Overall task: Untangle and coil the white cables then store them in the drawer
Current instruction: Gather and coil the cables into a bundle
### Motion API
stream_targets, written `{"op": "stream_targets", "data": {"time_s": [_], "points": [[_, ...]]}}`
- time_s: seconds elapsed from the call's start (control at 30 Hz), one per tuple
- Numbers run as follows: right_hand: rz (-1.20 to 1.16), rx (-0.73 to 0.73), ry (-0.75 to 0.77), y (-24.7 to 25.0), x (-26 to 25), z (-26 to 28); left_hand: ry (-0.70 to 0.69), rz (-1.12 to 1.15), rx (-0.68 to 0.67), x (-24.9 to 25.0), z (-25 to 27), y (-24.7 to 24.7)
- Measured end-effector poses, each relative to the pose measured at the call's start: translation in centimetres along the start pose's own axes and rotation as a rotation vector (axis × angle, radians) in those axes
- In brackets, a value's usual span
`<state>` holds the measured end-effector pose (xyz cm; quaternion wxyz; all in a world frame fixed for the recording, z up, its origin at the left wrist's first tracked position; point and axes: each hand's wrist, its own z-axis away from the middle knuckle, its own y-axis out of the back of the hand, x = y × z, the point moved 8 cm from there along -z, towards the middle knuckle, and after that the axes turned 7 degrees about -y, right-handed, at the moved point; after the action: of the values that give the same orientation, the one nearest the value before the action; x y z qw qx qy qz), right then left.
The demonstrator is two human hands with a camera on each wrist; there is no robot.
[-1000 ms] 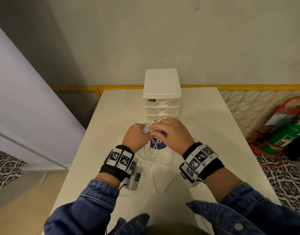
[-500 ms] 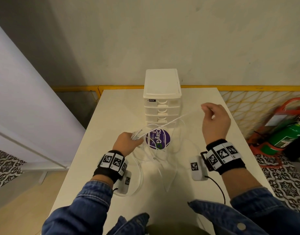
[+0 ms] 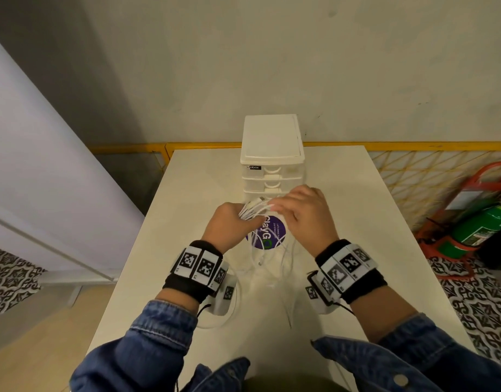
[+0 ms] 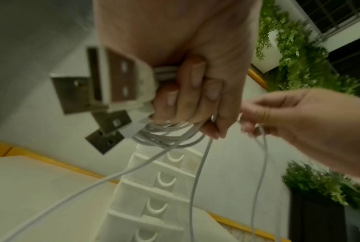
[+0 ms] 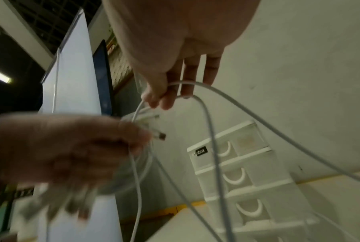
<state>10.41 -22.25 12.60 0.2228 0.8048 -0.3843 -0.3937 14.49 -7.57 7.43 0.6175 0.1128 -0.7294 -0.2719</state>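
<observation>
My left hand (image 3: 229,219) grips a bundle of white cables (image 3: 253,211) just in front of the white drawer unit (image 3: 271,154). In the left wrist view its fingers (image 4: 187,91) curl round several USB plugs (image 4: 104,85) and coiled strands. My right hand (image 3: 300,213) has come against the bundle and pinches one cable (image 5: 206,114) between thumb and fingers (image 5: 160,96). Loose cable loops (image 3: 269,267) hang down onto the table (image 3: 187,199) below both hands. All the drawers (image 5: 233,153) I can see are closed.
A round purple sticker or lid (image 3: 267,233) lies on the table under the cables. A yellow railing (image 3: 413,145) runs behind the table, and a green fire extinguisher (image 3: 481,227) on a red stand is on the floor to the right.
My right hand, which had pulled a cable out to the right and up, has come back to the bundle at my left hand. The left hand stayed nearly in place.
</observation>
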Motion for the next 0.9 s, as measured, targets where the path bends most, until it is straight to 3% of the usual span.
{"op": "stream_targets", "data": {"time_s": [0.13,0.2,0.37,0.4,0.47,0.53,0.57,0.63,0.73,0.9], "points": [[-0.308,0.337,-0.202,5.8,1.8,-1.8,0.095,-0.082,-0.107,-3.2,1.1,-0.8],[-0.368,0.401,-0.332,6.8,3.9,-2.0,0.164,-0.097,-0.107,-5.3,2.0,-0.6],[0.068,0.164,-0.617,4.3,9.9,0.5,0.207,-0.072,-0.056,-5.0,2.0,0.2],[0.085,0.193,-0.556,4.3,9.2,0.8,0.190,-0.059,-0.057,-4.3,1.7,0.2],[0.009,0.207,-0.257,4.2,5.0,0.5,0.150,-0.038,-0.080,-2.8,1.3,-0.2],[-0.027,-0.018,0.022,1.7,0.3,0.2,0.099,-0.005,-0.096,-1.3,0.9,-0.7],[-0.005,-0.132,0.092,0.2,-1.0,0.5,0.075,0.015,-0.100,-0.6,0.8,-0.8],[0.052,-0.219,0.109,-1.5,-1.3,0.8,0.042,0.052,-0.100,0.2,0.7,-0.8],[0.099,-0.160,0.067,-0.9,-0.3,0.6,0.044,0.078,-0.098,0.4,0.9,-0.4],[0.108,-0.124,0.205,-0.7,-2.2,0.1,0.064,0.104,-0.208,1.1,1.6,-1.5]]}}
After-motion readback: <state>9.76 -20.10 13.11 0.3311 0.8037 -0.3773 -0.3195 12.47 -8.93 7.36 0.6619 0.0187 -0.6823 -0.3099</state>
